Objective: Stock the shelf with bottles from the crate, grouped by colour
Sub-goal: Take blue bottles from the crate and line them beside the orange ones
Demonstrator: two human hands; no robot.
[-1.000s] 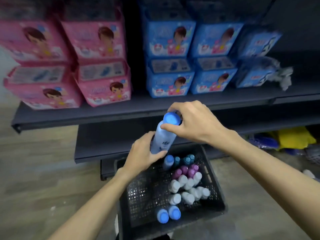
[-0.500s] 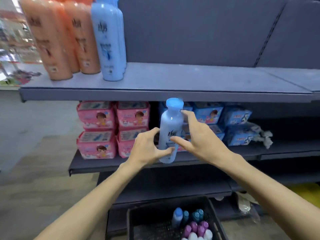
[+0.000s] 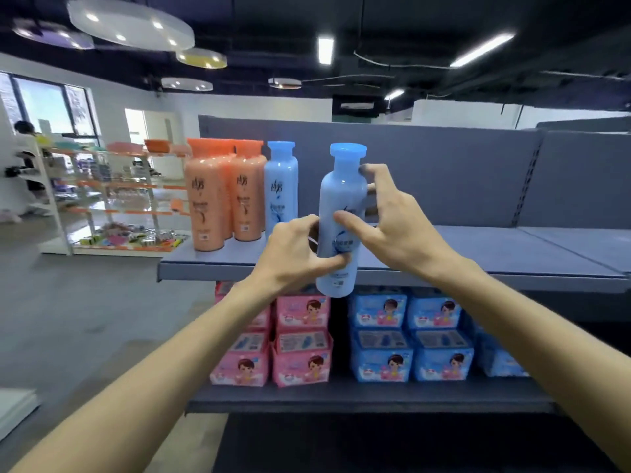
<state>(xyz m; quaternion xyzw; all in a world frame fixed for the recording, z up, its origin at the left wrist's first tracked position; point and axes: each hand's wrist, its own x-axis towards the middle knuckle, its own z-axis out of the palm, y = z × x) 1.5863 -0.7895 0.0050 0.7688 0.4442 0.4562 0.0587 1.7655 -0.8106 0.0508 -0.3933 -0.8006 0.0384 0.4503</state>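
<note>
— Two hands on one bottle in the head view, why both?
— I think for control. The left hand wraps the lower part of the light blue bottle, thumb across the front. The right hand is half open and touches the bottle only with the thumb in front and the fingertips at the shoulder, so it steers more than it carries.
— Where is the bottle now?
— Upright, in the air just before the edge of the top shelf, its base below the shelf level.
— And why there?
— Probably for the colour. One blue bottle already stands on the shelf just beside the orange bottles, so the free place right of it suits. The crate is not in view.
</note>
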